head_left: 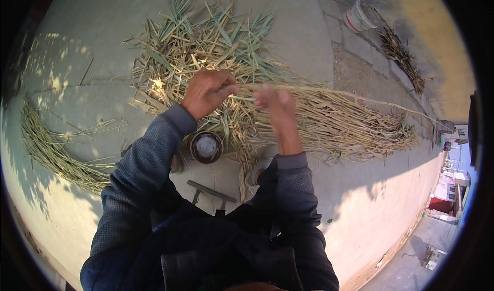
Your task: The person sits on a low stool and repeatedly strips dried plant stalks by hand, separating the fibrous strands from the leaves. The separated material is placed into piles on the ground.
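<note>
A long, pale reed stalk (355, 95) stretches rightward from my left hand (208, 92), whose fingers are closed around its left end. Close by on the right, my right hand (279, 108) is slightly blurred, its fingers curled in just below the stalk. A thin greenish strip (241, 98) runs between the two hands; whether it is a leaf or something else is unclear. Under both hands spreads a heap of stripped dry and green leaves (200, 49). Beneath the stalk, a thick bundle of reed stalks (339, 123) lies on the ground, pointing right.
A dark-rimmed round pot (206, 147) with something whitish inside stands before me. A dark T-shaped bar (212, 191) lies between my legs. Greener thin stalks (56, 154) lie at the left. A white bucket (361, 17) and a brown twig bundle (401, 56) are at the far right.
</note>
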`<state>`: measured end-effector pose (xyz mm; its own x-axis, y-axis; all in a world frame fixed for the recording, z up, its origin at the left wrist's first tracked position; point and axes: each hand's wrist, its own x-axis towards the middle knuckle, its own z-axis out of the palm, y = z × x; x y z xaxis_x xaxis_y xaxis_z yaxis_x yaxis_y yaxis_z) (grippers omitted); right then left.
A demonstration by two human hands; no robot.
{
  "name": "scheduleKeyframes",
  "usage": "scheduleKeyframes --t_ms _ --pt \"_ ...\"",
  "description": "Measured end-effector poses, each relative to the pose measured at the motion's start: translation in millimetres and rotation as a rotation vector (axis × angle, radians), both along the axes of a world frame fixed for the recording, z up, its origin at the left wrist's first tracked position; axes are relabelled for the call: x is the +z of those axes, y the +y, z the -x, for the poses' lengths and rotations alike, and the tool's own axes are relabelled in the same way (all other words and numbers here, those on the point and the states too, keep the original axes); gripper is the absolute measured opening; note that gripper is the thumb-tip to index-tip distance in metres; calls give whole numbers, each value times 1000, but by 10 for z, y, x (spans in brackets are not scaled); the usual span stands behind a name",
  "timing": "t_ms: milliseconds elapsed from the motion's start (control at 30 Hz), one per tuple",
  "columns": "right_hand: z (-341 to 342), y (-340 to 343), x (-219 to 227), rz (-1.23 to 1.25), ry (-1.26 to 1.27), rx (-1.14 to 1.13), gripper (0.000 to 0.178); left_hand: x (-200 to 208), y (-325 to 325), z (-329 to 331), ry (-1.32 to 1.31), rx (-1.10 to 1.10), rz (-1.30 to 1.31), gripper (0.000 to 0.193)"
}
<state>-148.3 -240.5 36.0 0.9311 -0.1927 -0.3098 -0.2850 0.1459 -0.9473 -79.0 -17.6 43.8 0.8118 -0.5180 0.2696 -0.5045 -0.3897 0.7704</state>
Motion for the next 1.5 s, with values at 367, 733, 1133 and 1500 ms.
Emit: scheduleKeyframes --t_ms 367,733,1133,1500 --pt "-19 -266 -176 290 -201 34 24 121 161 -26 355 18 153 19" --pt "-225 -402 -198 -326 -204 -288 25 -35 263 -129 -293 15 -119 23" --pt "-225 -167 -124 -42 15 -388 46 -53 214 -142 -374 66 -27 22" --pt "-198 219 -158 -149 -82 -231 38 -58 81 -121 -292 -47 -76 28"
